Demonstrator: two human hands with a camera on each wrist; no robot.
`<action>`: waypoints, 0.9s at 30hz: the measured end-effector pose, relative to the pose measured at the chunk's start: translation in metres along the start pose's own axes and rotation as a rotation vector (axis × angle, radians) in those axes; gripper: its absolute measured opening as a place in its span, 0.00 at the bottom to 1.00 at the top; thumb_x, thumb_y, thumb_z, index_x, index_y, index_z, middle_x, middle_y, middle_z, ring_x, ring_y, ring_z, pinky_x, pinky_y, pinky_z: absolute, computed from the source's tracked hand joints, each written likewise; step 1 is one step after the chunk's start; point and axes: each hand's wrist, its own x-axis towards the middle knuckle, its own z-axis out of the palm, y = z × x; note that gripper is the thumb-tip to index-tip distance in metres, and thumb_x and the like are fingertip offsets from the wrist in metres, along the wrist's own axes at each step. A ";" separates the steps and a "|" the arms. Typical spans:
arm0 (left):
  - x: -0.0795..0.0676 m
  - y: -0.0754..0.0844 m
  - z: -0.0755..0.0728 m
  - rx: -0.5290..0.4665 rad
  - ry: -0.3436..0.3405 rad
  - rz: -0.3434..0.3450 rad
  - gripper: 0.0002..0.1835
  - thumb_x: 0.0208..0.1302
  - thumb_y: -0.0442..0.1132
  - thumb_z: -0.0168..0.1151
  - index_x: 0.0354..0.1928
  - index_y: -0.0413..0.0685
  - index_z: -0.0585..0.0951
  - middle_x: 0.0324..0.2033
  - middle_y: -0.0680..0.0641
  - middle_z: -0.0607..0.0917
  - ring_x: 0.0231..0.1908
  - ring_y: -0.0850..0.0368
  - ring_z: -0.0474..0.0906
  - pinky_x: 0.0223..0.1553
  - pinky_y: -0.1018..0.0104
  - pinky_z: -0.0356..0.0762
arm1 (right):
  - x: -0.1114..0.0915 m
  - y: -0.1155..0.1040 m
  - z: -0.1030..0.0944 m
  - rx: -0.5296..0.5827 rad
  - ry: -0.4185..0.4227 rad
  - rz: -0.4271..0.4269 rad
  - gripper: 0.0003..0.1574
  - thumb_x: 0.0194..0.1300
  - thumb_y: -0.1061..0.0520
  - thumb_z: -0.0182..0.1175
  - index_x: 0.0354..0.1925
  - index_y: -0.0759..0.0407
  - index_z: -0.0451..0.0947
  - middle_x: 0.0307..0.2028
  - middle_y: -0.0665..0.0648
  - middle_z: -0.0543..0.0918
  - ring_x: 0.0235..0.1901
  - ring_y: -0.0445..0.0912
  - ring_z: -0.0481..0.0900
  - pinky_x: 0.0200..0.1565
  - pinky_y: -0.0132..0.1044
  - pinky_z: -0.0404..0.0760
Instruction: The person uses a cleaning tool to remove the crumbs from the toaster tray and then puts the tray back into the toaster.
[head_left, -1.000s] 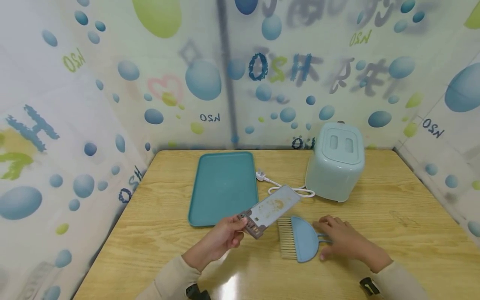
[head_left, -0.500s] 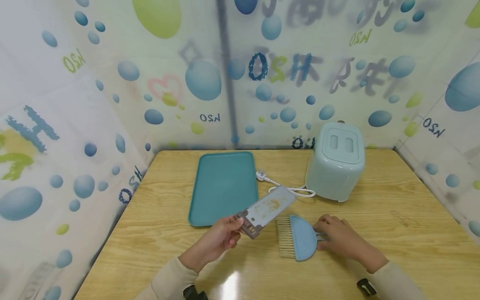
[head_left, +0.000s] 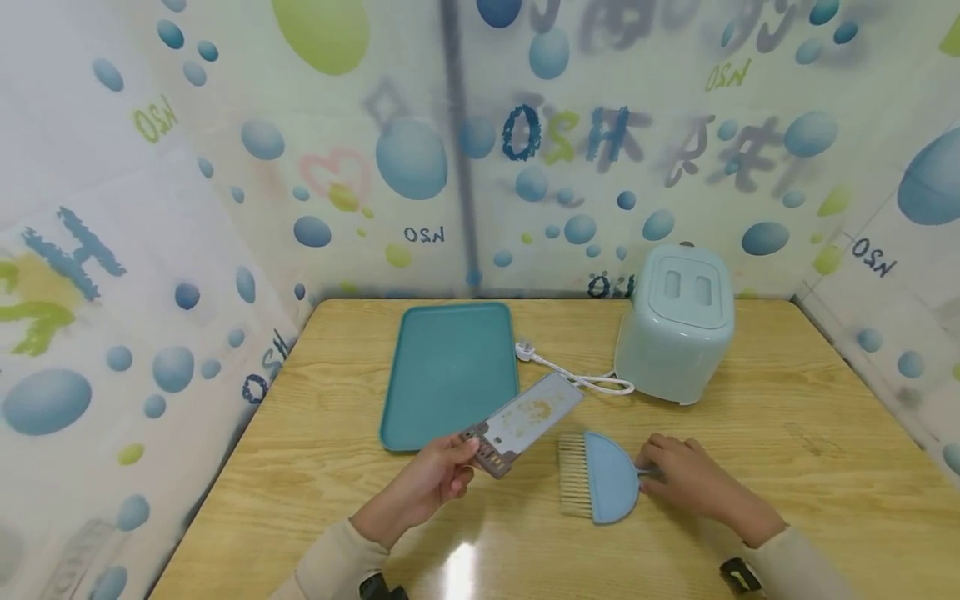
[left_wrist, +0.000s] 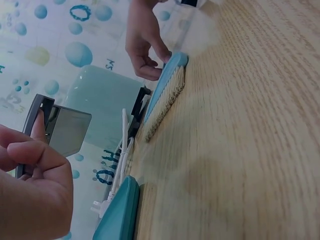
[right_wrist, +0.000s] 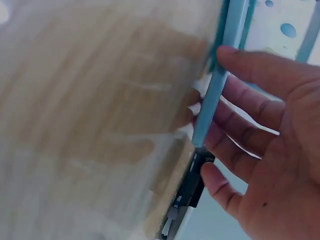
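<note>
Left hand (head_left: 438, 477): thumb on top, fingers curled underneath, pinching the brown slotted end of a slim grey tray (head_left: 528, 417).
Grey tray: up in the air above the wooden table (head_left: 315, 425), slanting away toward the toaster (head_left: 675, 337), speckled tan across its pale face, overlapping the near corner of the teal tray (head_left: 450, 367) in the head view.
Right hand (head_left: 686, 477): pinching too, with thumb to one side and fingers to the other of the light-blue handle (right_wrist: 212, 97).
Brush (head_left: 611, 482): down on the table, just beside the right hand, with pale bristles (head_left: 575, 479) pointing to the left hand's side.
Teal tray: flat on the table, beyond the left hand.
Toaster: upright at the back right, pale green, slotted twice on top.
Cord (left_wrist: 124, 130): white, looped beside the toaster, ending in a plug (head_left: 525, 351) right by the teal tray.
Wall covering (head_left: 337, 275): dotted with blue and green bubbles.
</note>
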 end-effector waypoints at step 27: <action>-0.004 -0.004 -0.007 -0.020 0.033 -0.004 0.22 0.74 0.42 0.48 0.61 0.33 0.69 0.28 0.60 0.83 0.14 0.73 0.64 0.19 0.82 0.64 | -0.007 0.011 -0.032 0.709 -0.001 0.183 0.16 0.67 0.53 0.59 0.45 0.65 0.78 0.35 0.52 0.80 0.30 0.34 0.73 0.31 0.31 0.76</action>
